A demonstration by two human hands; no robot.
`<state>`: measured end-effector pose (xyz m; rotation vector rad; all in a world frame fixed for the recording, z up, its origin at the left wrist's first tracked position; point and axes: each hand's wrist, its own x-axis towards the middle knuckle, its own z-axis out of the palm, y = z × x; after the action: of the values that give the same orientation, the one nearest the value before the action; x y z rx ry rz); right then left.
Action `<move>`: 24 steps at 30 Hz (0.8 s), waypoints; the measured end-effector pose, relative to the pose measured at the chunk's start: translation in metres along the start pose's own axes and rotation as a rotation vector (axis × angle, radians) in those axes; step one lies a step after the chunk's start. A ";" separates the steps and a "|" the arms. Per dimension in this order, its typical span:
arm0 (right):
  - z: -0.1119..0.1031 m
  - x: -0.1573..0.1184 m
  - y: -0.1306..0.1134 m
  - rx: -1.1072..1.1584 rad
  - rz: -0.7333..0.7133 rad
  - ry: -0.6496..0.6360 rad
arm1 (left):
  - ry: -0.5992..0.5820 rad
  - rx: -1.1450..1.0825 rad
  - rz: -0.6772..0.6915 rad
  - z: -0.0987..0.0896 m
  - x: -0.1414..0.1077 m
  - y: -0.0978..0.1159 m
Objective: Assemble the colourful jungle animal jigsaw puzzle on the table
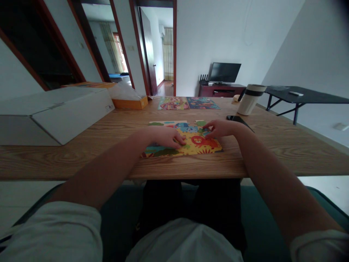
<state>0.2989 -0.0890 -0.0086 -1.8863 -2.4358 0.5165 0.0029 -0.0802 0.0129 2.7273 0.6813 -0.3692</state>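
Note:
A colourful jigsaw puzzle (pixel 194 142) lies on the wooden table (pixel 81 160) in front of me, with a red lion-like figure on yellow at its right. My left hand (pixel 163 137) rests on the puzzle's lower middle, its curled fingertips pressing down and hiding the pieces beneath. My right hand (pixel 221 128) reaches over the puzzle's upper right, with its spread fingertips touching the pieces. The puzzle's upper edge looks uneven, with gaps near the top. Farther along the table, two other picture puzzles (pixel 188 103) lie side by side.
A large white cardboard box (pixel 57 115) and an orange tissue box (pixel 130 103) stand at the left. A white-and-black tumbler (pixel 250 99) and a black phone (pixel 236 119) sit at the right. Beyond stand a black folding table (pixel 300 95) and a monitor (pixel 225 72).

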 end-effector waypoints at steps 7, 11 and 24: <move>0.009 0.013 -0.001 -0.016 0.108 0.111 | 0.131 0.055 -0.352 -0.003 -0.004 -0.058; 0.018 0.022 -0.005 -0.075 0.153 0.216 | 0.158 0.110 -0.390 -0.001 -0.002 -0.067; 0.026 0.039 -0.003 0.026 0.128 0.508 | 0.176 0.112 -0.382 0.002 0.002 -0.061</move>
<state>0.2805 -0.0592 -0.0394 -1.8820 -1.9846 0.0523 -0.0256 -0.0285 -0.0039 2.7484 1.2729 -0.2580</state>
